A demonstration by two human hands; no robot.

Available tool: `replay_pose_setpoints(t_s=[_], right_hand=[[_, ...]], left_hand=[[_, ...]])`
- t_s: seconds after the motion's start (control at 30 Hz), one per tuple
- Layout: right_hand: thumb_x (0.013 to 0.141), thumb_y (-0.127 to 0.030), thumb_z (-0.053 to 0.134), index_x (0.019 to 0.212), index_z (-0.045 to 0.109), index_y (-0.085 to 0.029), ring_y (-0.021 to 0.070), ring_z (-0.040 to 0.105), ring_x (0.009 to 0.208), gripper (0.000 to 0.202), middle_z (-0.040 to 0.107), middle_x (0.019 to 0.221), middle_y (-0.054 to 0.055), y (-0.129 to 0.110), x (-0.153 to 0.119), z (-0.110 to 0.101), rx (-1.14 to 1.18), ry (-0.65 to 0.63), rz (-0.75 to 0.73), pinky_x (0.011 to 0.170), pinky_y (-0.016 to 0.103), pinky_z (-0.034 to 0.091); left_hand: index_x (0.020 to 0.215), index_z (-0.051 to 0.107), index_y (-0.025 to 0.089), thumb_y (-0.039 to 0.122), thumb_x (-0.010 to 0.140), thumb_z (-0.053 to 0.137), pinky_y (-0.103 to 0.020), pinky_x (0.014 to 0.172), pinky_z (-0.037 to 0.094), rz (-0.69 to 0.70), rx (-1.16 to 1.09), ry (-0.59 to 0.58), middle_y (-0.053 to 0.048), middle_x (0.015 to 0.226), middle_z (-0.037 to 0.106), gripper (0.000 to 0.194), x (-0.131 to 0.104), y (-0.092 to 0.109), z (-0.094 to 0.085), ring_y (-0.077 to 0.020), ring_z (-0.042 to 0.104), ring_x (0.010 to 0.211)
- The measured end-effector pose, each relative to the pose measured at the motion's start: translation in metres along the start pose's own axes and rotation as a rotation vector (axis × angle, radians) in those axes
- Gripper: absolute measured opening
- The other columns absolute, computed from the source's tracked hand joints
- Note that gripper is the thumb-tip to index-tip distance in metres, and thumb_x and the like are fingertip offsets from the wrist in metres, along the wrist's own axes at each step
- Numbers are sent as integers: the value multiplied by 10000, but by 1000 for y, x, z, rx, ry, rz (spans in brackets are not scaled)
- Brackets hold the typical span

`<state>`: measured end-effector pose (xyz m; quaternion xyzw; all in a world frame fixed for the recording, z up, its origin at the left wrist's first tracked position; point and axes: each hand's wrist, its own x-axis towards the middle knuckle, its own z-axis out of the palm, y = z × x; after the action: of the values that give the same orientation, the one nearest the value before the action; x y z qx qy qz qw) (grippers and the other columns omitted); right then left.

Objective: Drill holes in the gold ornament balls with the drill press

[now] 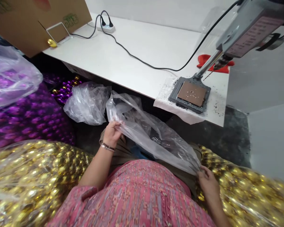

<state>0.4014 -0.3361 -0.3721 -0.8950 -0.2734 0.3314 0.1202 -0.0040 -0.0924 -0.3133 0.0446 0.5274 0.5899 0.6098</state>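
Observation:
A large clear plastic bag point(151, 138) stretches across my lap, its mouth pulled wide between both hands. My left hand point(112, 134) is closed on the rim at the bag's left end. At the right end, lower down, my right hand point(207, 179) pinches the other side of the rim. Through the thin film the dark floor and my trousers show, and I make out nothing inside. Just left of the bag lies a crumpled clear plastic bag point(87, 104), apart from my left hand.
Sacks of gold balls point(38, 176) and purple balls point(26, 113) stand at my left; another gold sack point(246, 183) is at my right. The white table point(123, 63) ahead carries a drill press point(194, 91), a power strip point(107, 28) and a trailing cable. A cardboard box point(38, 22) stands far left.

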Motion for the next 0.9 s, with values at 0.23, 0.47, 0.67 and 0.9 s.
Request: replay_pose_setpoints(t_s=[0.23,0.47,0.67,0.9], right_hand=[[732,-560,495,1382,621,-104,308,636,1037,803,687,1134,203,-29,15,-6,-263,4,-138,945,456,534],[909,-551,585,1542,468,-213,384,472,1399,727,415,1563,221,-113,49,32,-511,-36,-365,1147,592,418],[962,-503,611,1211,636,-125,169,617,1170,454,648,1203,94,-117,74,57,-664,-182,-260,1072,422,553],[1012,-419,410,1297,677,-142,180,642,983,479,687,1140,170,-69,67,-64,-578,181,-162,893,352,530]], left_hand=[[924,674,189,36,479,676,-221,654,549,63,111,40,45,749,664,471,-42,12,-34,-100,617,649],[1271,676,303,20,495,676,-164,569,471,120,240,-93,58,766,605,826,-52,32,-52,-77,530,626],[1066,733,239,127,546,816,-181,562,501,84,256,-24,31,743,643,538,-58,36,-71,-97,578,630],[1135,728,260,234,545,909,-206,573,538,140,290,-68,17,841,725,619,-66,45,-80,-116,638,641]])
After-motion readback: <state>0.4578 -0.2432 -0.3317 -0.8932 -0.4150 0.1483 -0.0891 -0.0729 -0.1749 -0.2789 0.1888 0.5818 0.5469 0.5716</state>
